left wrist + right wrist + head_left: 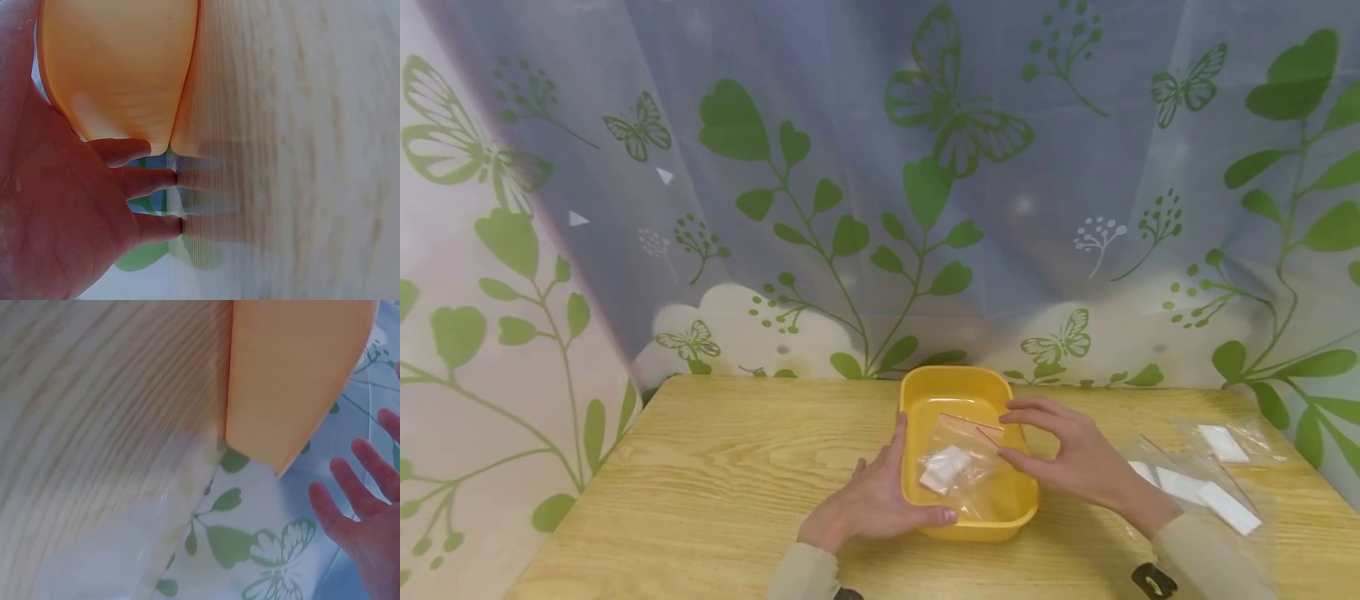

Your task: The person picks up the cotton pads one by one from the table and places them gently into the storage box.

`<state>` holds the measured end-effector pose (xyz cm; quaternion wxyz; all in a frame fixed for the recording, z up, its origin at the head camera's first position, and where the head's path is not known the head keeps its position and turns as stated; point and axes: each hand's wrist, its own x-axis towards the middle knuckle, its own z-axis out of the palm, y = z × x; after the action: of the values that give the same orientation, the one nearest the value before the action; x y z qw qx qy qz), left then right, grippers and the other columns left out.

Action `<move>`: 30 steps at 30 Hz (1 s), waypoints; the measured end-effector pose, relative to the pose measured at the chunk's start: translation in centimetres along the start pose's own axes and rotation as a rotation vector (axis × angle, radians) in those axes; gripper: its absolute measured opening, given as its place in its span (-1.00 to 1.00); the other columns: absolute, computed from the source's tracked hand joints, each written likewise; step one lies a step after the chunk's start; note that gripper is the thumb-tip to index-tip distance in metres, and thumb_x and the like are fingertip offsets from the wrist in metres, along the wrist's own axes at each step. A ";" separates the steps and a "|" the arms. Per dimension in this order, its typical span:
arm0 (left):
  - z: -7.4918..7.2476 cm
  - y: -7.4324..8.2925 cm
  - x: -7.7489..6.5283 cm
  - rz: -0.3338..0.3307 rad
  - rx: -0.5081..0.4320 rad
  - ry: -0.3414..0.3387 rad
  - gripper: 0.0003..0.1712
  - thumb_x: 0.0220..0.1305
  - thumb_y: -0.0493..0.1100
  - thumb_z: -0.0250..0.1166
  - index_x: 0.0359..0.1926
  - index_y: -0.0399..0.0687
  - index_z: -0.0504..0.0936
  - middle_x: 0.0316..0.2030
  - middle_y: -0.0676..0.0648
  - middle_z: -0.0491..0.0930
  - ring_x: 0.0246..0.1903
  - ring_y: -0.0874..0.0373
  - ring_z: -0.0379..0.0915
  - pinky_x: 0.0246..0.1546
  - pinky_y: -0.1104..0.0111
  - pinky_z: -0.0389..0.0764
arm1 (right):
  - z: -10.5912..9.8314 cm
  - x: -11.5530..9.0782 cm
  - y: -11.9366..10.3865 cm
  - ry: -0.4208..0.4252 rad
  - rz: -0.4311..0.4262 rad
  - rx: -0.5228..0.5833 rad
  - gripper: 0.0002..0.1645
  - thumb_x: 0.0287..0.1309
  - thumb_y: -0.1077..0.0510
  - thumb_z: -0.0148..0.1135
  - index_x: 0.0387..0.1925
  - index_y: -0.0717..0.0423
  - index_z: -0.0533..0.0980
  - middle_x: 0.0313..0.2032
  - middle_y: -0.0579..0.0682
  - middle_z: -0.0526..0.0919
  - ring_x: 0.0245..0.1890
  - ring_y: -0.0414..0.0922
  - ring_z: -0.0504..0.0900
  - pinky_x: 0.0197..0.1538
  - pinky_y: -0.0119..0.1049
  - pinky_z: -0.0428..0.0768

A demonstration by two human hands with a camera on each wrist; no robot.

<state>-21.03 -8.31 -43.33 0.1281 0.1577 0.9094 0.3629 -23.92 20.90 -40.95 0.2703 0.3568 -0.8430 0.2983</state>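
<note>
A yellow plastic bin [1028,500] stands on the table. My left hand [880,500] holds it at its left side, the thumb over the near rim and the fingers along the outer wall. In the left wrist view, several fingertips of that hand touch the tabletop beside the bin. Inside the bin lies a clear zip bag [973,471] with a red seal line and white pieces [946,468] in it. My right hand [1075,454] hovers over the right rim, fingers apart, its thumb tip close to the bag's corner. In the right wrist view its fingers look spread.
On the right of the wooden table [737,475] lie several more clear bags with white rectangular pieces [1228,508], partly behind my right forearm. A separate bag with one white piece [1222,443] sits farther back. A curtain [850,167] with leaf and butterfly prints hangs behind the table.
</note>
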 end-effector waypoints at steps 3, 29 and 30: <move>0.0 0.0 0.1 -0.001 -0.003 -0.002 0.60 -0.01 0.53 0.42 0.63 0.15 -0.53 0.63 -0.22 -0.08 0.59 -0.20 -0.04 0.59 -0.24 -0.21 | -0.9 -0.6 0.2 0.004 0.023 -0.019 -0.46 -0.15 0.17 0.66 -0.03 -0.15 0.70 0.07 -0.05 0.74 0.02 0.01 0.72 0.27 -0.74 0.31; 0.2 -0.1 -0.3 0.000 0.013 0.018 0.62 -0.03 0.57 0.41 0.64 0.12 -0.52 0.64 -0.18 -0.14 0.59 -0.21 -0.03 0.59 -0.24 -0.19 | -5.7 -5.6 2.2 0.071 0.208 -0.129 -0.36 -0.18 0.19 0.69 0.00 -0.31 0.68 0.03 -0.30 0.70 0.14 -0.67 0.43 0.14 -0.84 0.30; 0.1 -0.1 -0.2 0.000 0.020 0.017 0.62 -0.03 0.57 0.40 0.64 0.11 -0.52 0.64 -0.18 -0.14 0.59 -0.20 -0.03 0.58 -0.24 -0.19 | -5.8 -5.8 2.3 0.078 0.204 -0.140 -0.35 -0.20 0.19 0.70 0.00 -0.31 0.69 0.02 -0.27 0.71 0.13 -0.69 0.42 0.14 -0.84 0.30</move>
<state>-20.78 -8.38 -43.46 0.1189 0.1560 0.9139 0.3553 -20.84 28.83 -41.60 0.2952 0.2378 -0.8825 0.2784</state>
